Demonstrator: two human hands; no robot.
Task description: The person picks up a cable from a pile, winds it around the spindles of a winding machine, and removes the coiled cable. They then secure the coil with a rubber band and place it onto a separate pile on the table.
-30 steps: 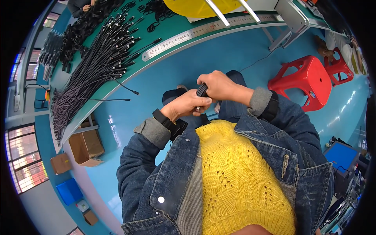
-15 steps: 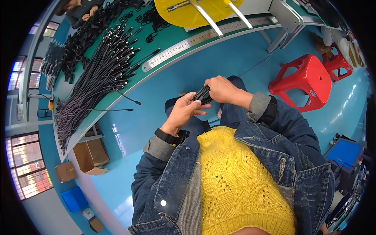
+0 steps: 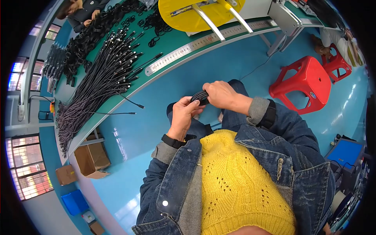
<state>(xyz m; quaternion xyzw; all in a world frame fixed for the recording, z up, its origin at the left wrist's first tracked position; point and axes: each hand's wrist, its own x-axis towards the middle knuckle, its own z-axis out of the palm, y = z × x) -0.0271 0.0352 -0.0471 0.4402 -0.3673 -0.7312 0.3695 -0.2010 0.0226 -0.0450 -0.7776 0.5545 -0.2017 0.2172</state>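
A coiled black cable (image 3: 200, 97) is held between my two hands, above my lap and in front of the table edge. My left hand (image 3: 183, 115) pinches the coil's left side, with the thumb on top. Around its upper right side close the fingers of my right hand (image 3: 223, 95), which hide that part of the coil. The cable's ends cannot be made out. On the green table to the left lies a big bundle of black cables (image 3: 103, 74) with their connectors fanned out. Two of its cables stick out past the table edge.
A steel ruler (image 3: 184, 49) runs along the edge of the green table (image 3: 137, 46). A yellow round piece with metal legs (image 3: 188, 17) rests there too. Red stools (image 3: 309, 84) stand at the right, a cardboard box (image 3: 92, 158) under the table. Another person (image 3: 84, 15) works at the far left.
Both hands still grip the coil and have shifted slightly. My left fingers, spread out below the coil before, are now curled in closer to it. The view has moved a little.
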